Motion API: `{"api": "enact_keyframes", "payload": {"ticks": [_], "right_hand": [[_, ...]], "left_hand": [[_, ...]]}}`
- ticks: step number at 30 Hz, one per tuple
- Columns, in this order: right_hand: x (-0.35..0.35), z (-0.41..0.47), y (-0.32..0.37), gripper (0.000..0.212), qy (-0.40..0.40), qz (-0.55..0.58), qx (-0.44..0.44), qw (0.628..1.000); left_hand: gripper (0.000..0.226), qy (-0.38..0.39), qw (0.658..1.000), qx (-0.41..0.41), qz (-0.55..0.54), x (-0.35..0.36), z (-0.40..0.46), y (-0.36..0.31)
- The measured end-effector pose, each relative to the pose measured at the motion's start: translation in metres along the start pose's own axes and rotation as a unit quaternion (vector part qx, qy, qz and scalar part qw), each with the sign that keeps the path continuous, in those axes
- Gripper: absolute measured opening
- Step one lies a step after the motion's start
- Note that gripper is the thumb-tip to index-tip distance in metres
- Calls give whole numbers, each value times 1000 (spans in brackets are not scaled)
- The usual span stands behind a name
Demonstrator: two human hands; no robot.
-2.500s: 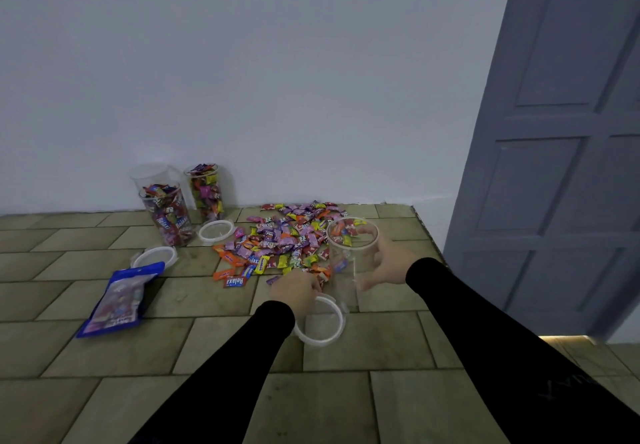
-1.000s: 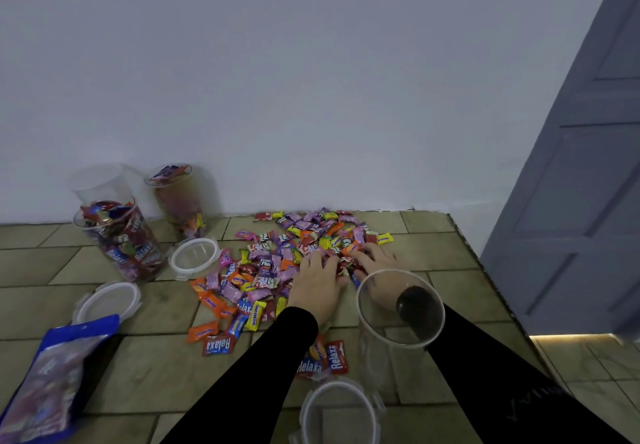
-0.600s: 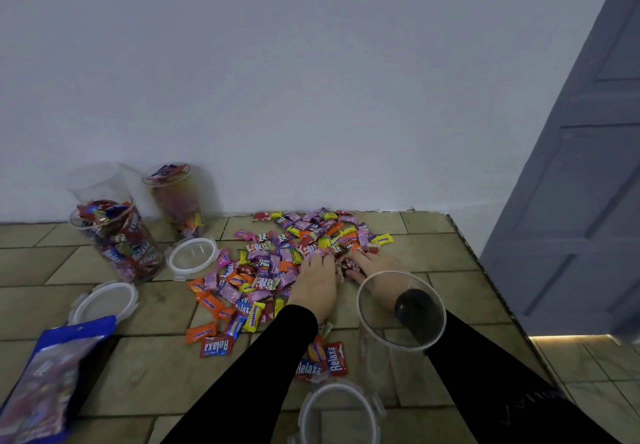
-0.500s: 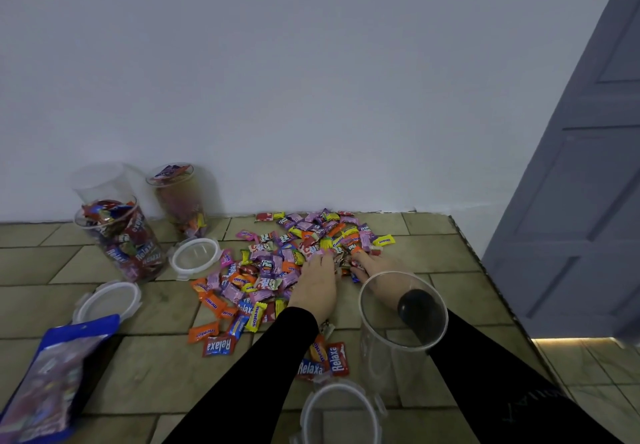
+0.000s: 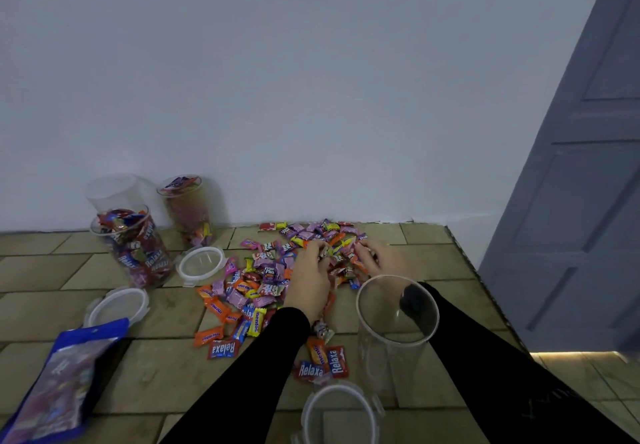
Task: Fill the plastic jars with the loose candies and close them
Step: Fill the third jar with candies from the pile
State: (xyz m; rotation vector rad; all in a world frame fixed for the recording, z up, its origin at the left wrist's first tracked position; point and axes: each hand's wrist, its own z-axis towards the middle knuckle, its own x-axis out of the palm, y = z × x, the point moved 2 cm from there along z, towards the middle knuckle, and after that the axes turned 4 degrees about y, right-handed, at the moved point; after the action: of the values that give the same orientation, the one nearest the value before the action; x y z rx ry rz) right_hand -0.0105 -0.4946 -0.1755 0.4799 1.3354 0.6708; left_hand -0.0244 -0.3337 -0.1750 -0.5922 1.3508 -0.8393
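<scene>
Both hands have drawn closer together on the far side of the candy pile since half a second ago, the fingers now curling in around wrappers. At far left on the tiled floor point(image 5: 398, 374) lies a blue candy bag point(image 5: 59, 381), with a clear lid point(image 5: 119, 305) just beyond it. Behind that lid stands an open jar packed with candies point(image 5: 133, 246), an empty jar point(image 5: 114, 190) behind it against the wall point(image 5: 311, 80), and a second filled jar point(image 5: 188, 209) to the right with another lid point(image 5: 201, 265) in front. The loose candies point(image 5: 263, 281) spread across the middle of the floor, some marked Relaxa and Mentos. The left hand point(image 5: 310, 279) rests on the pile, fingers bent around sweets; the right hand point(image 5: 379, 260), just beside it, also gathers candies under curled fingers. An empty clear jar point(image 5: 396, 332) stands upright nearer the camera, in front of the right forearm, and a third lid point(image 5: 341, 412) lies at the bottom edge. A grey door point(image 5: 581, 201) fills the right side.
</scene>
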Motion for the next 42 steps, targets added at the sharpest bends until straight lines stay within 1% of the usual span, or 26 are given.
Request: {"api": "enact_keyframes", "payload": {"ticks": [4, 7, 9, 12, 14, 18, 22, 26, 29, 33, 39, 42], "right_hand": [[-21, -1, 17, 34, -41, 55, -19, 997], [-39, -6, 29, 26, -76, 113, -17, 990], [-49, -9, 36, 23, -101, 130, -29, 986], [-65, -17, 47, 21, -139, 177, -38, 974], [-75, -21, 53, 21, -160, 204, -38, 965], [-85, -28, 62, 24, -167, 258, -40, 951], [-99, -48, 82, 27, -177, 309, -43, 933], [-100, -67, 92, 31, -187, 354, -51, 915], [-96, -80, 97, 33, -190, 363, -52, 911], [-88, -94, 100, 31, -212, 379, -31, 900], [-76, -99, 97, 29, -242, 395, 0, 887], [-74, -100, 99, 30, -242, 386, 5, 890]], "left_hand": [[29, -23, 999, -18, -44, -9, -7, -15], [37, -43, 996, -26, -74, -17, -10, -28], [40, -52, 993, -25, -100, -22, -13, -38], [35, -75, 987, -5, -141, -30, -18, -53], [28, -91, 981, 9, -168, -35, -21, -65], [20, -115, 971, 34, -207, -42, -28, -87], [20, -125, 960, 70, -241, -45, -43, -109], [19, -122, 954, 110, -252, -41, -62, -123], [17, -126, 951, 137, -246, -37, -73, -125], [13, -124, 951, 156, -236, -31, -86, -128], [8, -107, 955, 147, -234, -22, -98, -129], [9, -99, 957, 143, -233, -16, -100, -125]]}}
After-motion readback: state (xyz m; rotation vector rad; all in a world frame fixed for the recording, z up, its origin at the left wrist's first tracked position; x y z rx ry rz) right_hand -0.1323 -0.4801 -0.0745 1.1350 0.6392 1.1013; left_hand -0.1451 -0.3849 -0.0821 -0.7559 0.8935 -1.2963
